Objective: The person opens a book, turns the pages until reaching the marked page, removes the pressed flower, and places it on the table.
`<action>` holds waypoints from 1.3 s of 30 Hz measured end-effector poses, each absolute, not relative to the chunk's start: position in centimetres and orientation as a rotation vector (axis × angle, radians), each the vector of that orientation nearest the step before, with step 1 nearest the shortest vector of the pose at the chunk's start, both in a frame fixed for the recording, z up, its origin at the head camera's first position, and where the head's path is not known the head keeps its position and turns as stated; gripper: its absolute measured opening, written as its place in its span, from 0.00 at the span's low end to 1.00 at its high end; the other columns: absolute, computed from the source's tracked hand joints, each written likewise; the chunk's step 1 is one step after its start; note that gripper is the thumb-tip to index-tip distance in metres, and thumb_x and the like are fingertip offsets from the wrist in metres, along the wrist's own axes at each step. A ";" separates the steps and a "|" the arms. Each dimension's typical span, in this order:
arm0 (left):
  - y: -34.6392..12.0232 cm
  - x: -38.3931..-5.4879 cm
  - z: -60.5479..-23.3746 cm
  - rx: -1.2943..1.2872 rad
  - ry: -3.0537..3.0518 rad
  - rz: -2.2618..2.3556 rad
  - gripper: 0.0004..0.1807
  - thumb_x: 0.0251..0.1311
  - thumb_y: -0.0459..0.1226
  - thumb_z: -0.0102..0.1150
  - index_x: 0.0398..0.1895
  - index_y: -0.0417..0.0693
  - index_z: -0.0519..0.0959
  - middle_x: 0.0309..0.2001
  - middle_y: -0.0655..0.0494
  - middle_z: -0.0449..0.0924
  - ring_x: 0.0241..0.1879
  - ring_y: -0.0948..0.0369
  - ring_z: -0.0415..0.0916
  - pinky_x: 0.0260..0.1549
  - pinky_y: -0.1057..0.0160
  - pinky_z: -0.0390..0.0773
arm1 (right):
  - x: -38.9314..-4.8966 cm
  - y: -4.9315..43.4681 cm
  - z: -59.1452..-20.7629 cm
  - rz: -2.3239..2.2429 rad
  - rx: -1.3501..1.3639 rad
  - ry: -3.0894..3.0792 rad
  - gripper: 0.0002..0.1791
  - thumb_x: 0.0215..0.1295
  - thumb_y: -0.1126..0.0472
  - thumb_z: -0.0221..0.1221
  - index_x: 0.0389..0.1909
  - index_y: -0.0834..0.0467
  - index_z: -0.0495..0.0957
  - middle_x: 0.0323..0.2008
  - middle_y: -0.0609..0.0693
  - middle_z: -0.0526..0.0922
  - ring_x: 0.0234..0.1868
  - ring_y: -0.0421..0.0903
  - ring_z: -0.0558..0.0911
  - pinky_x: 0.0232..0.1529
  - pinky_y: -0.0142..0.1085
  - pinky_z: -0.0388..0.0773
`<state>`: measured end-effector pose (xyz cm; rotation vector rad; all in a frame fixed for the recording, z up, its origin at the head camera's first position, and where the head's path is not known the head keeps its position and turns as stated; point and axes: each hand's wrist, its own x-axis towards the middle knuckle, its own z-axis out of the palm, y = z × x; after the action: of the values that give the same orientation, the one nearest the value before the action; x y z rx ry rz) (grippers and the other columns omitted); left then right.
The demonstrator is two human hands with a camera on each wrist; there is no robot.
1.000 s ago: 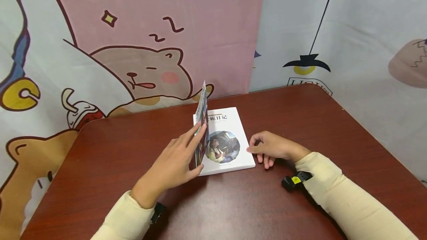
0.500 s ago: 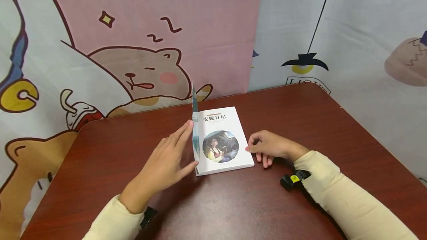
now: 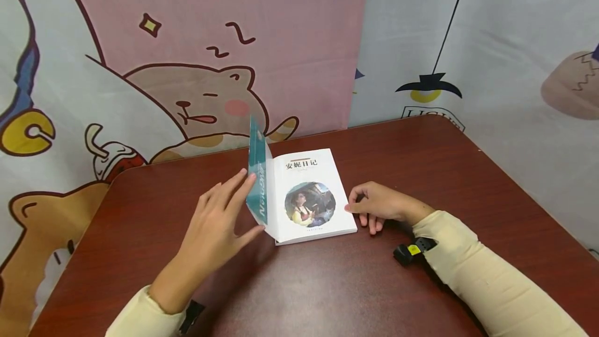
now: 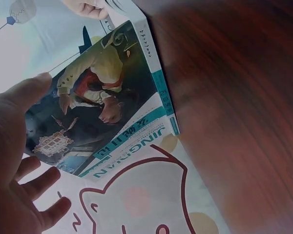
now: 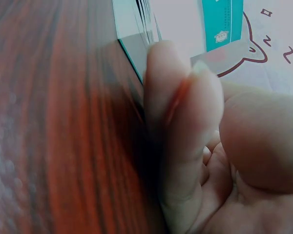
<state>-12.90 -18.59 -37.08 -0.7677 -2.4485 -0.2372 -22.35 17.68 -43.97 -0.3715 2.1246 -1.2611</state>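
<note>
Cream left sleeve (image 3: 145, 316) and right sleeve (image 3: 491, 269) nearest; black strap piece (image 3: 414, 251) under the right wrist; left hand (image 3: 210, 230) well open, fingers spread and fairly straight, fingertips touching the outer part of the raised cover (image 3: 258, 181), not wrapped round it; right hand (image 3: 381, 204) loosely curled, tips at the right edge of the book (image 3: 306, 196), can't tell if it pinches or just touches; book lies on the desk (image 3: 299, 285) between the hands, title page up with a round picture (image 3: 310, 205); cover tilted up on the left, turquoise flap toward the head camera, girl picture (image 4: 100, 92) on its outer face in left wrist view; behind the desk, a printed cloth (image 3: 299, 30) with a sleeping bear and a lamp drawing (image 3: 429, 88).
</note>
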 end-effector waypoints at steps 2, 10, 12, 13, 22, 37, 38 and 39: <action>-18.9 -12.7 -37.1 -0.761 -2.433 -0.240 0.62 0.34 0.50 0.85 0.77 0.52 0.61 0.72 0.46 0.67 0.67 0.47 0.70 0.64 0.42 0.67 | -22.3 17.7 -44.0 -1.260 -0.374 2.129 0.15 0.70 0.53 0.62 0.38 0.62 0.75 0.16 0.52 0.78 0.10 0.43 0.80 0.13 0.36 0.77; -20.1 -11.9 -37.0 -0.694 -2.422 -0.219 0.62 0.31 0.52 0.85 0.75 0.51 0.65 0.72 0.46 0.69 0.70 0.49 0.68 0.68 0.41 0.63 | -22.3 17.7 -44.0 -1.258 -0.391 2.136 0.16 0.69 0.52 0.62 0.38 0.62 0.75 0.17 0.52 0.79 0.11 0.43 0.80 0.14 0.36 0.78; -20.4 -11.8 -37.0 -0.677 -2.436 -0.215 0.61 0.32 0.52 0.85 0.75 0.51 0.65 0.72 0.47 0.68 0.70 0.49 0.67 0.69 0.41 0.62 | -22.3 17.7 -44.0 -1.259 -0.393 2.136 0.16 0.69 0.52 0.62 0.38 0.63 0.75 0.17 0.52 0.79 0.11 0.43 0.80 0.14 0.36 0.78; -20.5 -11.7 -37.1 -0.669 -2.444 -0.215 0.61 0.33 0.52 0.85 0.75 0.51 0.65 0.72 0.47 0.68 0.70 0.49 0.67 0.70 0.41 0.61 | -22.3 17.8 -44.0 -1.258 -0.392 2.137 0.16 0.69 0.52 0.62 0.38 0.63 0.75 0.17 0.52 0.79 0.11 0.43 0.80 0.14 0.36 0.78; -21.6 -11.1 -37.8 -0.600 -2.407 -0.259 0.47 0.61 0.71 0.42 0.71 0.48 0.70 0.69 0.45 0.73 0.65 0.45 0.72 0.74 0.45 0.56 | -22.3 17.7 -44.1 -1.257 -0.384 2.138 0.15 0.70 0.52 0.61 0.38 0.62 0.75 0.16 0.51 0.78 0.11 0.43 0.80 0.13 0.36 0.78; -24.2 -9.9 -39.3 -0.494 -2.474 -0.227 0.47 0.62 0.73 0.35 0.62 0.46 0.79 0.63 0.41 0.77 0.60 0.43 0.77 0.62 0.33 0.64 | -22.5 17.6 -44.0 -1.250 -0.364 2.141 0.14 0.70 0.53 0.61 0.39 0.61 0.75 0.16 0.52 0.79 0.10 0.43 0.80 0.13 0.36 0.78; -24.4 -9.9 -39.5 -0.484 -2.488 -0.224 0.47 0.61 0.73 0.35 0.62 0.46 0.79 0.63 0.41 0.78 0.59 0.43 0.78 0.62 0.32 0.65 | -22.5 17.6 -44.0 -1.251 -0.364 2.139 0.14 0.70 0.53 0.61 0.39 0.61 0.75 0.16 0.52 0.78 0.10 0.43 0.80 0.13 0.36 0.78; -24.6 -9.9 -39.7 -0.476 -2.501 -0.225 0.47 0.61 0.73 0.36 0.61 0.46 0.80 0.62 0.40 0.78 0.58 0.43 0.78 0.61 0.32 0.65 | -22.4 17.6 -44.0 -1.251 -0.364 2.140 0.14 0.70 0.53 0.62 0.39 0.61 0.75 0.16 0.52 0.78 0.10 0.43 0.80 0.13 0.36 0.78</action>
<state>-9.86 -24.58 -39.67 -0.4762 -2.5007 -0.2253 -22.43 17.63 -44.00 -0.3640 2.1395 -1.2507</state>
